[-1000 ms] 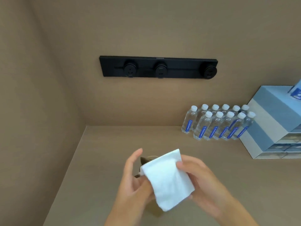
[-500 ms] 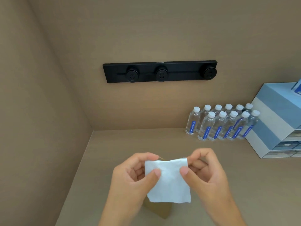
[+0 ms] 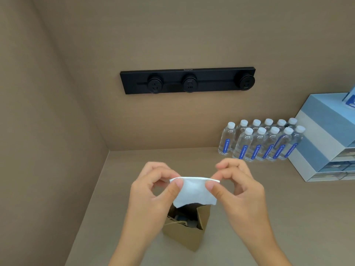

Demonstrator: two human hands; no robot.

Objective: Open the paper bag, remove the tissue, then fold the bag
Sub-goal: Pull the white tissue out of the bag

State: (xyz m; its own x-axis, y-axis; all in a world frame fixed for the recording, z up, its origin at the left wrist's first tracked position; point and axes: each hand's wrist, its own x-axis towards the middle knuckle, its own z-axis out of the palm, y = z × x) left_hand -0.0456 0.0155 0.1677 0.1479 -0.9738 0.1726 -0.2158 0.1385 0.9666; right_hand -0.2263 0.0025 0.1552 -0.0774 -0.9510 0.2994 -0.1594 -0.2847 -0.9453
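Tan counter (image 3: 288, 208) tucked into a tan-walled corner, black socket rail (image 3: 187, 80) on the back wall. Water bottles (image 3: 261, 141) packed upright at the right rear, just beside a blue-and-white box stack (image 3: 324, 139). Brown bag (image 3: 184, 233) upright and open near the front edge, something dark and bluish inside, hard to make out. Directly above it, white tissue (image 3: 193, 191) pinched at its top corners: left hand (image 3: 153, 192) on one, right hand (image 3: 238, 191) on the other, thumb against fingers.

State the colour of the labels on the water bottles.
Blue with white print, on the water bottles; seen in the head view.
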